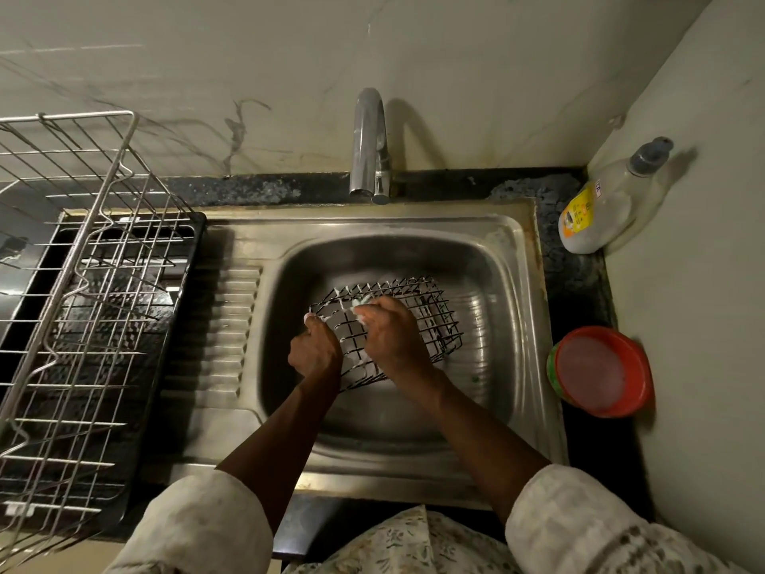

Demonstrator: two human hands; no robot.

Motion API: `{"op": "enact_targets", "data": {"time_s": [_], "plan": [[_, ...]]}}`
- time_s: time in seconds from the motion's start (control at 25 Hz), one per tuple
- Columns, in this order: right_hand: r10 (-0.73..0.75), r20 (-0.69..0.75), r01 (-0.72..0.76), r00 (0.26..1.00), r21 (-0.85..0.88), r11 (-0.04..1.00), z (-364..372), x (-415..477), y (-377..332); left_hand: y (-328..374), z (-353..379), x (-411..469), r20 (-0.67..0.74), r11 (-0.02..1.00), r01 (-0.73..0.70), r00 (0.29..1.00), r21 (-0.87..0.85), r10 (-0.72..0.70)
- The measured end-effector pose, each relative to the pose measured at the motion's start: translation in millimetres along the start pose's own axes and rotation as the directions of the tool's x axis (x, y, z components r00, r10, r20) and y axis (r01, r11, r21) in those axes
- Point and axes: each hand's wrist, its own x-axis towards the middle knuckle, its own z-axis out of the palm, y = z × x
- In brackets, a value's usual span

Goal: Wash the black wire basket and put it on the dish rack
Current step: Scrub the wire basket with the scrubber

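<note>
one black wire basket (407,321) of square mesh lies tilted in the single steel sink (503,267), left hand (314,352) grip clamped on its corner wire, right hand (391,335) grip closed round one foamy scrub pad (361,305) on the mesh, one silvery wire dish rack (82,304) well apart at the left.

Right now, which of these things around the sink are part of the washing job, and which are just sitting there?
In the job: black wire basket, gripped by the left hand, right hand on it; steel sink; chrome tap; silver wire dish rack.
Lying about, untouched: clear soap bottle with yellow label; round red plastic tub.
</note>
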Motion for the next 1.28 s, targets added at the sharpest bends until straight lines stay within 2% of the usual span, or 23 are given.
{"op": "enact_targets", "data": {"time_s": [0.12,0.2,0.28,0.36,0.44,0.6,0.72,0.88,1.04,1.16,1.28], "plan": [[0.190,-0.090,-0.198,0.978,-0.096,0.975,-20.8,4.2,52.0,-1.4,0.1,0.2,0.003,0.999,0.008,1.000,-0.033,-0.008],[0.346,-0.130,-0.363,0.929,-0.144,0.920,-33.8,12.8,86.1,-0.6,0.3,0.1,0.003,0.999,0.007,1.000,-0.034,-0.007],[0.507,-0.123,-0.522,0.853,-0.176,0.835,-41.7,19.8,107.8,1.4,0.9,-1.0,-0.002,0.999,0.003,1.000,-0.036,-0.003],[0.564,-0.094,-0.572,0.820,-0.160,0.805,-45.2,20.2,113.2,2.4,1.4,0.3,-0.005,0.999,0.007,1.000,-0.048,-0.007],[0.531,-0.089,-0.538,0.843,-0.178,0.824,-44.6,16.3,108.4,4.0,1.6,1.9,-0.007,0.999,0.003,1.000,-0.033,-0.003],[0.302,-0.061,-0.308,0.952,-0.198,0.931,-27.3,-1.1,73.6,3.0,2.0,2.4,-0.009,1.000,-0.011,1.000,-0.030,0.011],[0.131,-0.045,-0.134,0.990,-0.077,0.988,-12.5,-9.0,29.6,2.7,1.2,0.2,-0.008,1.000,-0.001,1.000,-0.029,0.000],[-0.049,-0.046,0.050,0.998,0.037,0.998,2.6,-11.0,-12.1,7.9,1.2,-4.2,-0.013,1.000,0.022,1.000,-0.018,-0.023],[-0.022,-0.077,0.026,0.997,0.061,0.998,4.4,-5.5,-5.9,9.5,1.6,-1.7,0.001,0.999,-0.028,1.000,0.037,0.028],[0.139,-0.081,-0.137,0.987,0.029,0.990,-8.5,0.7,14.5,7.4,2.7,0.3,0.005,1.000,-0.005,1.000,0.005,0.005],[0.277,-0.095,-0.286,0.956,-0.108,0.952,-28.7,5.9,59.5,1.3,2.5,-1.4,-0.001,0.998,0.027,1.000,-0.062,-0.028]]}}
